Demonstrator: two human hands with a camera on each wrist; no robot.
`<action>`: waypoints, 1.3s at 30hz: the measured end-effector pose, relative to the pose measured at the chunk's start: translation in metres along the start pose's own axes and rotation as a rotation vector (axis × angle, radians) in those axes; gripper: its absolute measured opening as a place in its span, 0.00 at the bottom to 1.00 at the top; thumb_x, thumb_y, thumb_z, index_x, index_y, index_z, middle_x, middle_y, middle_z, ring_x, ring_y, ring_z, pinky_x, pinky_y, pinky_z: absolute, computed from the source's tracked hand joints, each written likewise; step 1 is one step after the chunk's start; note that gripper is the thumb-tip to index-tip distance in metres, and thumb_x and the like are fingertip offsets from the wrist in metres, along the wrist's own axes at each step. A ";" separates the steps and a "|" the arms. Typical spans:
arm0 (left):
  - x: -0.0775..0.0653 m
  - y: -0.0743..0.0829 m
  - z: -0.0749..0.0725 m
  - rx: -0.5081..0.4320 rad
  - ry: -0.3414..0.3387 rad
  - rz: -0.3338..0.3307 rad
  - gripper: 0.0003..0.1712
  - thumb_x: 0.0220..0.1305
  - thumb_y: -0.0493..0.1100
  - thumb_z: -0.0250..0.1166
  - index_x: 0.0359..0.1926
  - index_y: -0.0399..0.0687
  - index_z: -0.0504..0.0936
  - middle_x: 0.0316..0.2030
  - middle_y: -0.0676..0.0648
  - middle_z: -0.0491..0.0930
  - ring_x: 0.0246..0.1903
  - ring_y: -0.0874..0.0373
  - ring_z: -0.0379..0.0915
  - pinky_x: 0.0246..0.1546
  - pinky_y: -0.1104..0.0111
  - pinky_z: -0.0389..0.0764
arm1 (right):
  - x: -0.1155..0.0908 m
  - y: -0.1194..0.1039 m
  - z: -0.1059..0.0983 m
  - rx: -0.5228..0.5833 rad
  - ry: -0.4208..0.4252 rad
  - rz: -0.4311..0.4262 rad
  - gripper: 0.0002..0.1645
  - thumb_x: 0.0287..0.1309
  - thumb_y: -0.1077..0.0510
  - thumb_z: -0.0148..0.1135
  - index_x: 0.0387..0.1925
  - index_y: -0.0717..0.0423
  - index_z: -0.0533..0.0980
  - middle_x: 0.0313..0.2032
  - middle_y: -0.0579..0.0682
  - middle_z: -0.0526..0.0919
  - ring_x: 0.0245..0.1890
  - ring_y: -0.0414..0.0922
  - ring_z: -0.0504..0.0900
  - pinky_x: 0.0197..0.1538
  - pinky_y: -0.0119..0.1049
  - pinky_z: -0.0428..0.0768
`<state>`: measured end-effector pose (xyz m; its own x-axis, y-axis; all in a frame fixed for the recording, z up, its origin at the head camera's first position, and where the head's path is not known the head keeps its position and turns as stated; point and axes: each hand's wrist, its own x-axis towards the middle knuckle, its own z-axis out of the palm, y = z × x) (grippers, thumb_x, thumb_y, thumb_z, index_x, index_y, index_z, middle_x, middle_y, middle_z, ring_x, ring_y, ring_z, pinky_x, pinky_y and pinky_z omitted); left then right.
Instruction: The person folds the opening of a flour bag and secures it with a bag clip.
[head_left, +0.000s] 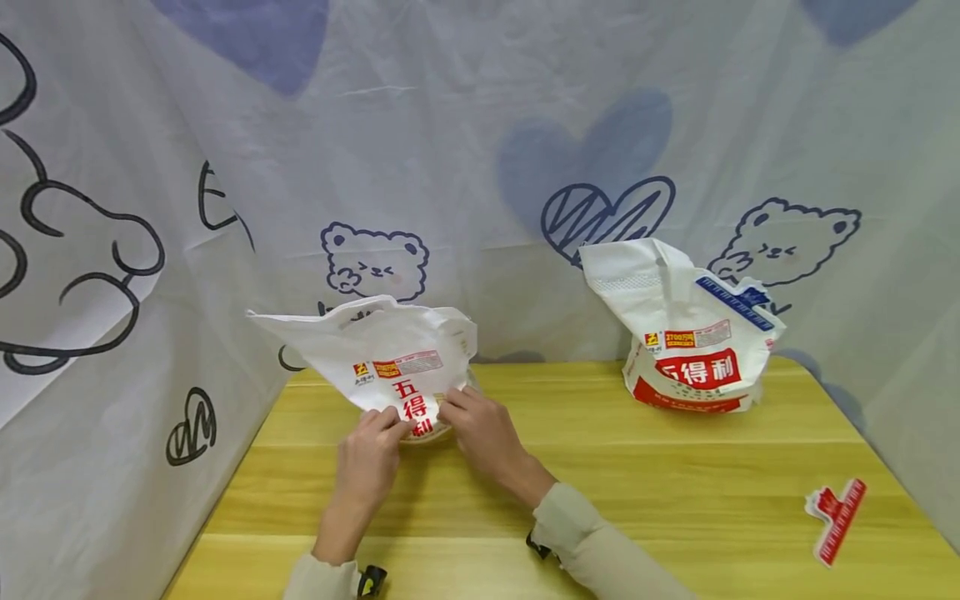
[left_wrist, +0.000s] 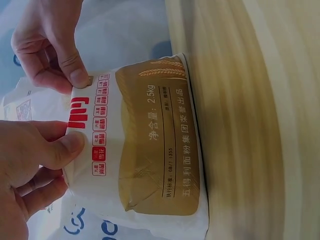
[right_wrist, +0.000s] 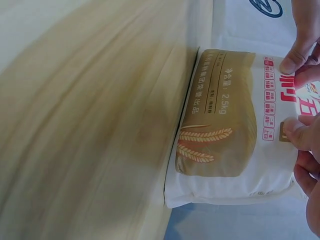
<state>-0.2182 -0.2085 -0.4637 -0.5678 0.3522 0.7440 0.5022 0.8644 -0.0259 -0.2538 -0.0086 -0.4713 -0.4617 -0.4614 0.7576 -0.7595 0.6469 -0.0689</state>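
A white flour bag with red lettering stands on the table, its loose top flaring toward the left. My left hand pinches the front of the bag between thumb and fingers. Close beside it, my right hand pinches the same front a short way to the right. In the left wrist view, the lower part of the flour bag shows a gold panel marked 2.5kg, with both thumbs pressing just above it. The right wrist view shows both thumbs on the folded edge of the flour bag.
A second flour bag stands at the back right, a blue sealing clip across its folded top. Near the right edge of the wooden table lies a red sealing clip. A patterned white cloth hangs behind and at the sides.
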 end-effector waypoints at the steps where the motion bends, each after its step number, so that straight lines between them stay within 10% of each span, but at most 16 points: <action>1: 0.000 0.001 0.001 -0.001 0.002 0.008 0.18 0.44 0.21 0.73 0.32 0.46 0.92 0.28 0.51 0.80 0.26 0.54 0.75 0.18 0.67 0.77 | -0.001 0.001 -0.001 0.001 0.000 0.006 0.04 0.60 0.64 0.71 0.32 0.53 0.83 0.34 0.43 0.81 0.32 0.41 0.77 0.32 0.30 0.78; 39: 0.001 0.053 0.015 -0.027 0.033 0.121 0.26 0.40 0.22 0.71 0.38 0.53 0.91 0.36 0.52 0.83 0.33 0.56 0.77 0.11 0.72 0.70 | -0.050 0.023 -0.046 0.019 0.042 -0.012 0.04 0.58 0.65 0.70 0.30 0.56 0.82 0.36 0.46 0.80 0.36 0.44 0.77 0.35 0.35 0.80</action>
<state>-0.2024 -0.1571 -0.4745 -0.4805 0.4410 0.7580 0.5834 0.8061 -0.0992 -0.2271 0.0580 -0.4810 -0.4329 -0.4430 0.7851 -0.7736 0.6296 -0.0714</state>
